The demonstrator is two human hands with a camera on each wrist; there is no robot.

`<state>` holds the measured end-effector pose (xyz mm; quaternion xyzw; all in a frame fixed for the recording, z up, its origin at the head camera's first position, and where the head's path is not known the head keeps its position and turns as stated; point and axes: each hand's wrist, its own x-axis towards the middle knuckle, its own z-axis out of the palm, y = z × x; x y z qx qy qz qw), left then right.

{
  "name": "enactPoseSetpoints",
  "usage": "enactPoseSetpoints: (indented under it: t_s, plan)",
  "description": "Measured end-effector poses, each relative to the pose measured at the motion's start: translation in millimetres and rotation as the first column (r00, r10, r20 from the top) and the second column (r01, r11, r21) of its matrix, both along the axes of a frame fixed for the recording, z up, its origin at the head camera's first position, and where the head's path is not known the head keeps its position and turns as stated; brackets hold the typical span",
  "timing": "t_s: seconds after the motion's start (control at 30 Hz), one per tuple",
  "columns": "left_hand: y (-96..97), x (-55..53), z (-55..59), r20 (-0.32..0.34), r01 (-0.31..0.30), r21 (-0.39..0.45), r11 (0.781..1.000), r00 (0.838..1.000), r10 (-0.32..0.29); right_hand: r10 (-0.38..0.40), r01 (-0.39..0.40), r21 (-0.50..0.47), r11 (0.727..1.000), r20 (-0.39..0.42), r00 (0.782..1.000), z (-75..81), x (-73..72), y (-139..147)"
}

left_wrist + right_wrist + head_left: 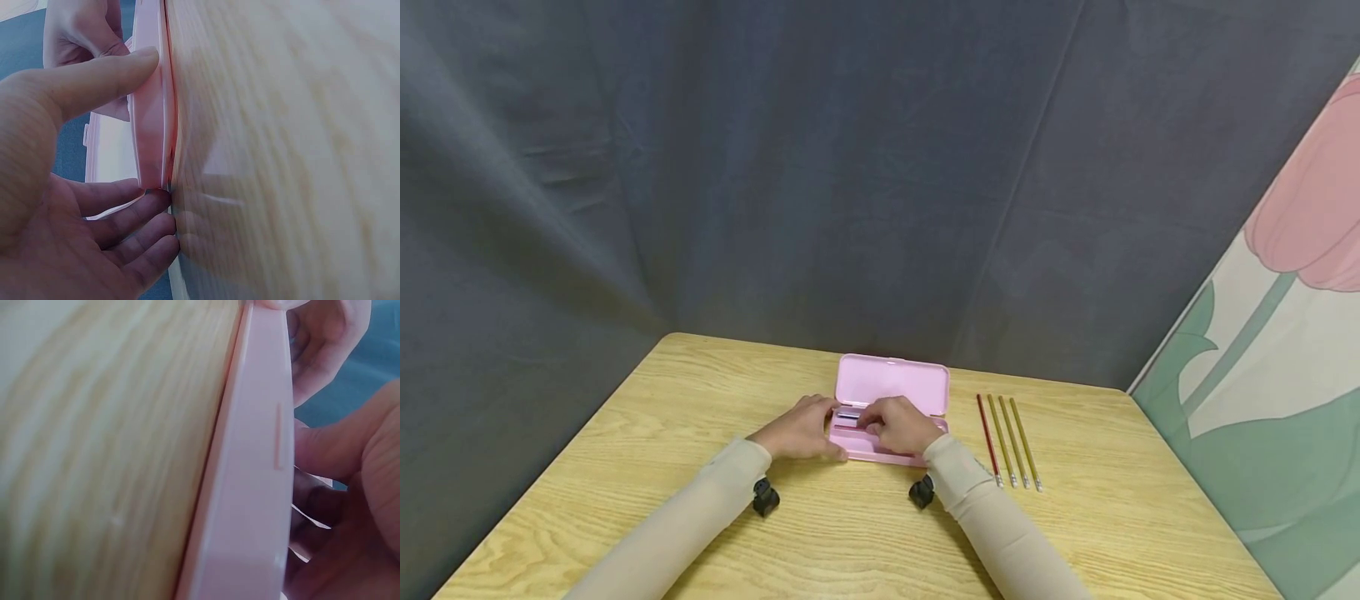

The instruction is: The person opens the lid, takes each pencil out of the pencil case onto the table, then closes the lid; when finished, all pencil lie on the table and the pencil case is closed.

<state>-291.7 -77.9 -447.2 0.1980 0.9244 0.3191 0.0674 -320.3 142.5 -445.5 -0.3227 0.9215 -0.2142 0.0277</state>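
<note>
A pink pencil case (891,383) stands open on the wooden table, its lid tipped back. My left hand (802,429) holds the case's left end, the thumb along the front wall and the fingers at the end wall, as the left wrist view shows. Over the case's tray, my right hand (901,425) has its fingers bent down inside, pinching a thin red pencil (847,428) that lies lengthwise there. Its fingertips are partly hidden by the front wall (253,456) in the right wrist view. Behind the red pencil sits a small silver and dark item (848,415).
Right of the case, another red pencil (989,440) and three yellow pencils (1015,442) lie side by side, eraser ends toward me. A dark curtain (850,167) hangs behind the table (715,383). A flower-patterned cloth (1262,375) hangs at the right.
</note>
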Motion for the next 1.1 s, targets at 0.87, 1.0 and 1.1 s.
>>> enactPoseSetpoints:
  t_s: [0.87,1.0,1.1]
  plan:
    - [1.2,1.6,6.7,0.010,-0.001,-0.004,1.000,1.000,0.001,0.122,-0.119,0.034,0.992,-0.070,0.990,5.6,0.8,-1.8]
    - [1.3,3.0,6.4,0.006,0.007,-0.007,1.000,1.000,-0.007,0.113,-0.109,0.037,0.993,-0.133,0.985,3.6,1.8,-2.0]
    - [1.2,3.5,5.6,0.003,0.005,-0.015,1.000,1.000,-0.005,0.090,-0.089,0.019,0.996,-0.154,0.984,2.2,2.4,-2.2]
